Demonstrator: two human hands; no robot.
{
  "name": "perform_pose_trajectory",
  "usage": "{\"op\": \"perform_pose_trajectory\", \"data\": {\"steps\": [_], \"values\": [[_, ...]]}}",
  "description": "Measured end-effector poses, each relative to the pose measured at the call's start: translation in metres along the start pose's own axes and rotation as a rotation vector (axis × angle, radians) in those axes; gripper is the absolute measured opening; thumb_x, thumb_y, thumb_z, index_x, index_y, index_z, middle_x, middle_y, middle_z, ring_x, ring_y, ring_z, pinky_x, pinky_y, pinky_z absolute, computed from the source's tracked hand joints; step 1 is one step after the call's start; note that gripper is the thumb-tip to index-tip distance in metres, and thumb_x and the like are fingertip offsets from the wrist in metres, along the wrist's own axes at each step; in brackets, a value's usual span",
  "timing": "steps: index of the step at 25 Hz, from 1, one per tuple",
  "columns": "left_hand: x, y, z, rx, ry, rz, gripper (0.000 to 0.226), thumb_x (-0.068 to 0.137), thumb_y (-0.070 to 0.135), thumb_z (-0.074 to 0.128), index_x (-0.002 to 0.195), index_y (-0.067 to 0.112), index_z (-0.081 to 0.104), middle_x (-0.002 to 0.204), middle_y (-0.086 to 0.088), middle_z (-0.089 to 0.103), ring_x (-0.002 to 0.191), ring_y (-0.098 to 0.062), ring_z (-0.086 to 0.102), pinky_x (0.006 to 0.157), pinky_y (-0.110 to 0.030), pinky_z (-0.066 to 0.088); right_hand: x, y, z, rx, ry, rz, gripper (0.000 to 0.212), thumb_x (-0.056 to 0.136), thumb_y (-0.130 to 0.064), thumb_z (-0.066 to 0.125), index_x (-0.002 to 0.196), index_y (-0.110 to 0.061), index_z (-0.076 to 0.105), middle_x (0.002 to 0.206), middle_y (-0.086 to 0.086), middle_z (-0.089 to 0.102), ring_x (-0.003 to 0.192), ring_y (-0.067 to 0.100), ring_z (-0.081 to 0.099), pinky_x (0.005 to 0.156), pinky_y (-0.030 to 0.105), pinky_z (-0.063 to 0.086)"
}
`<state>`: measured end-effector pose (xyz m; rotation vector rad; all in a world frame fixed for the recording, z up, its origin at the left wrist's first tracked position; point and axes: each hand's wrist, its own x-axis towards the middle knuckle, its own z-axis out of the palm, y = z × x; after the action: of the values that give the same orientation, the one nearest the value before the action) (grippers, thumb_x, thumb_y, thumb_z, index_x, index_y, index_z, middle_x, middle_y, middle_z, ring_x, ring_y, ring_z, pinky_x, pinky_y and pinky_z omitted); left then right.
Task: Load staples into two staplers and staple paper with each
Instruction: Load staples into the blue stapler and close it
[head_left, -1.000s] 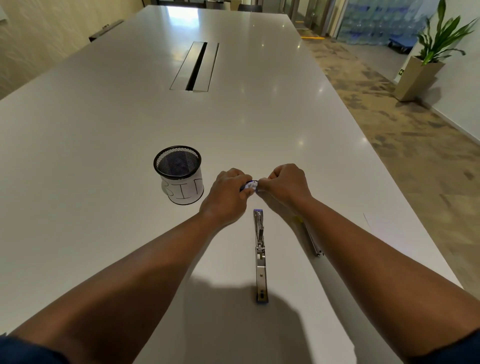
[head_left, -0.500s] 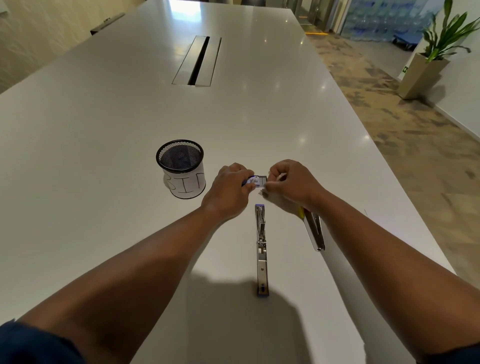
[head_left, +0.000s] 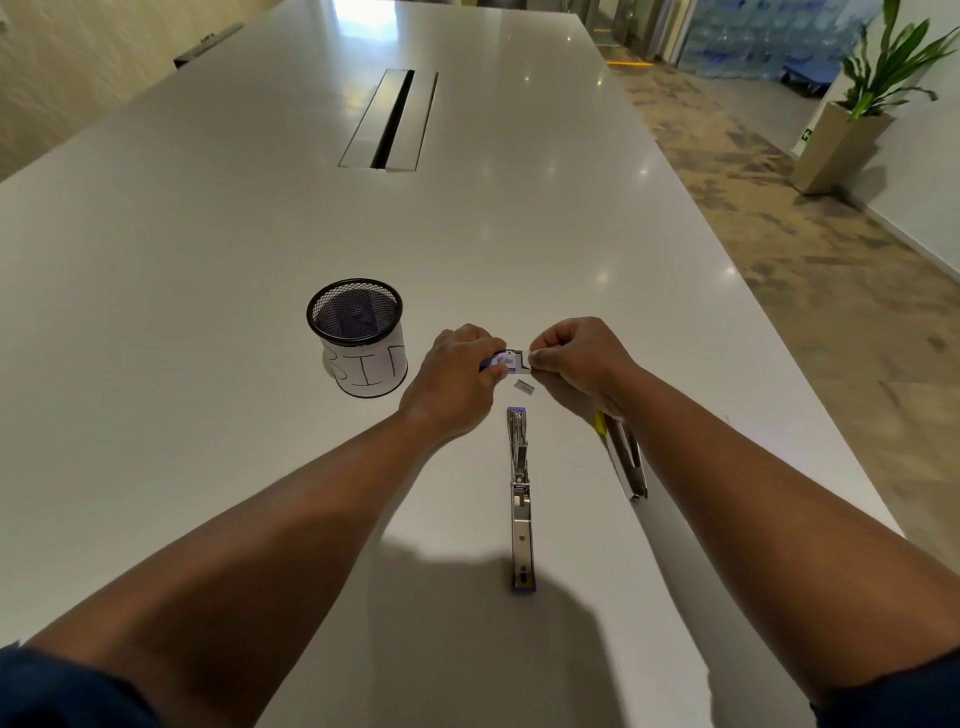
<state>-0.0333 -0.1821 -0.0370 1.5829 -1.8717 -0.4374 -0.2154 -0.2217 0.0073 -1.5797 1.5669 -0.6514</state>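
Hands: left hand (head_left: 457, 374) and right hand (head_left: 576, 356) both pinch the staple box (head_left: 511, 360).
Staples (head_left: 521, 385): at 6 o'clock below the box; probably light, snap easily; hold by the sides.

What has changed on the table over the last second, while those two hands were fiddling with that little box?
The small staple box has been pulled open between the left hand and the right hand, and a short strip of staples now lies on the table just below it. Both hands still hold the box. The two opened staplers, blue-tipped and yellow-tipped, and the mesh cup stayed put.
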Motion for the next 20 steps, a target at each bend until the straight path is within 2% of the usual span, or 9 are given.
{"op": "perform_pose_trajectory", "data": {"steps": [3, 8, 18, 20], "values": [[-0.0001, 0.0001, -0.0007, 0.009, -0.001, 0.015, 0.027, 0.098, 0.024, 0.061, 0.123, 0.02, 0.07, 0.116, 0.003, 0.063, 0.105, -0.017, 0.043, 0.086, -0.031, 0.035, 0.0005, -0.0011, 0.0032, -0.003, 0.008, -0.001, 0.003, 0.081, -0.01, 0.074, 0.082, -0.009, 0.077, 0.081, 0.005, 0.075, 0.074, 0.015, 0.066, 0.065, 0.028, 0.054], [-0.0005, -0.0006, -0.0017, -0.006, 0.001, 0.024, 0.024, 0.098, 0.025, 0.061, 0.12, 0.023, 0.07, 0.114, 0.007, 0.062, 0.104, -0.016, 0.04, 0.085, -0.03, 0.033, 0.0021, -0.0026, 0.0076, -0.009, -0.008, -0.022, 0.001, 0.078, -0.011, 0.077, 0.079, -0.01, 0.077, 0.079, 0.003, 0.076, 0.073, 0.015, 0.067, 0.067, 0.03, 0.055], [0.0004, -0.0018, 0.0, 0.015, 0.003, 0.028, 0.023, 0.098, 0.03, 0.06, 0.119, 0.026, 0.07, 0.113, 0.009, 0.063, 0.107, -0.014, 0.037, 0.085, -0.031, 0.033, -0.0028, -0.0053, 0.0049, 0.042, -0.032, -0.028, 0.006, 0.081, -0.006, 0.077, 0.082, -0.012, 0.075, 0.077, -0.001, 0.072, 0.069, 0.008, 0.065, 0.049, 0.011, 0.047], [0.0013, -0.0025, 0.0004, 0.015, 0.003, 0.027, 0.024, 0.098, 0.03, 0.06, 0.12, 0.026, 0.07, 0.114, 0.008, 0.064, 0.107, -0.014, 0.037, 0.085, -0.032, 0.033, -0.0032, -0.0048, 0.0048, 0.022, -0.028, -0.037, 0.007, 0.081, -0.006, 0.076, 0.083, -0.013, 0.074, 0.079, -0.002, 0.072, 0.071, 0.007, 0.065, 0.05, 0.012, 0.047]]}}
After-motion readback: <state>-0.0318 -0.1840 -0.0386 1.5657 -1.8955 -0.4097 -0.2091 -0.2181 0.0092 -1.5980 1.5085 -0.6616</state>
